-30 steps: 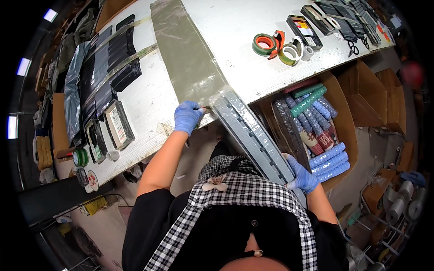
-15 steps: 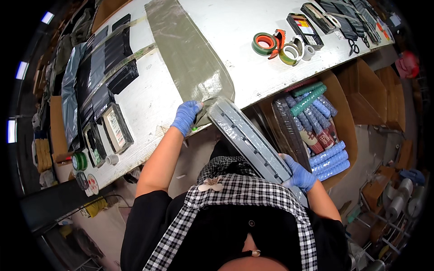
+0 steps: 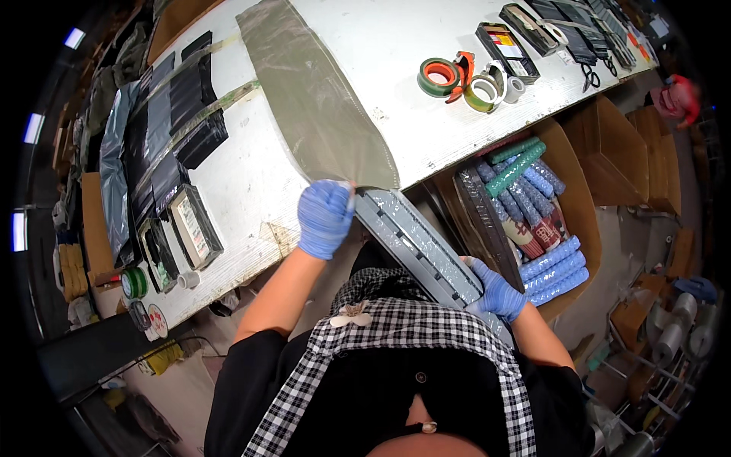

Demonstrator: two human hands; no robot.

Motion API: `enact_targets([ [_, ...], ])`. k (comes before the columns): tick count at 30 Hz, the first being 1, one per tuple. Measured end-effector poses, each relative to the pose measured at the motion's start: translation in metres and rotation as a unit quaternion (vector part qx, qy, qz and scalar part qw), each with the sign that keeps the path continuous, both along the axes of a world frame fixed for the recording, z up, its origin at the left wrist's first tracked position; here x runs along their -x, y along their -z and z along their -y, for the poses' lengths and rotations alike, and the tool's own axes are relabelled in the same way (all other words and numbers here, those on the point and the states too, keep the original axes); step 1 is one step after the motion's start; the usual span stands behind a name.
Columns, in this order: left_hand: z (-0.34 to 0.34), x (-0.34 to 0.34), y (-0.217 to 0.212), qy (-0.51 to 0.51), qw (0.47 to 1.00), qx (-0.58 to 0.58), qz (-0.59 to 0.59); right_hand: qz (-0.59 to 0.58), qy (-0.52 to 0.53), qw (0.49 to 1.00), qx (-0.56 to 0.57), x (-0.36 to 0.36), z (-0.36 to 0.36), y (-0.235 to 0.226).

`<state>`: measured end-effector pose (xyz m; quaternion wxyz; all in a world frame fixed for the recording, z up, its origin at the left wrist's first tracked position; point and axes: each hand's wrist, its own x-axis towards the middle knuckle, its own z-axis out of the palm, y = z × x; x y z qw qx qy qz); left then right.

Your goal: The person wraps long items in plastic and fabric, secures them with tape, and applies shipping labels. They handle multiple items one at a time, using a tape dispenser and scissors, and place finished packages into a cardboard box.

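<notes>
My left hand, in a blue glove, is closed on the near edge of a long olive-grey plastic bag that lies flat across the table. A long grey object wrapped in clear bubble wrap slants from the table edge towards my body. Its far end meets the bag's mouth, and the bag's edge covers the tip. My right hand, gloved too, holds the object near its lower end, fingers wrapped round its side.
On the white table are tape rolls, scissors and a row of dark packets at the left. A cardboard box of bubble-wrapped rolls stands below the edge at right. Another person is at the far right.
The bag's mouth has come over the far tip of the wrapped object, which lay in front of it before. My left hand has moved slightly nearer and its fist has turned.
</notes>
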<state>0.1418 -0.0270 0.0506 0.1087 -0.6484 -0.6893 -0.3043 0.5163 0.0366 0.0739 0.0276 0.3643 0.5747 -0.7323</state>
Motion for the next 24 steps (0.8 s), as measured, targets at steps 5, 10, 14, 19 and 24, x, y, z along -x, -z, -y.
enact_targets([
  [5, 0.004, -0.020, 0.048, -0.261, 0.940, -0.026, 0.219, 0.004, -0.014, 1.000, -0.018, 0.029, -0.015, -0.022],
  [10, -0.033, 0.010, 0.061, -0.286, 0.728, 0.027, 0.622, 0.016, -0.020, 0.999, -0.031, 0.073, -0.038, -0.012],
  [14, -0.062, 0.038, 0.062, -0.214, 0.851, 0.037, 0.479, 0.046, -0.010, 0.992, -0.114, 0.141, -0.075, 0.022],
  [19, -0.089, 0.080, 0.062, -0.194, 0.863, 0.063, 0.462, 0.071, 0.055, 0.976, -0.201, 0.290, -0.125, 0.022],
  [24, -0.087, 0.124, 0.085, -0.193, 0.814, -0.027, 0.548, -0.010, 0.171, 0.944, -0.282, 0.380, -0.150, 0.056],
])
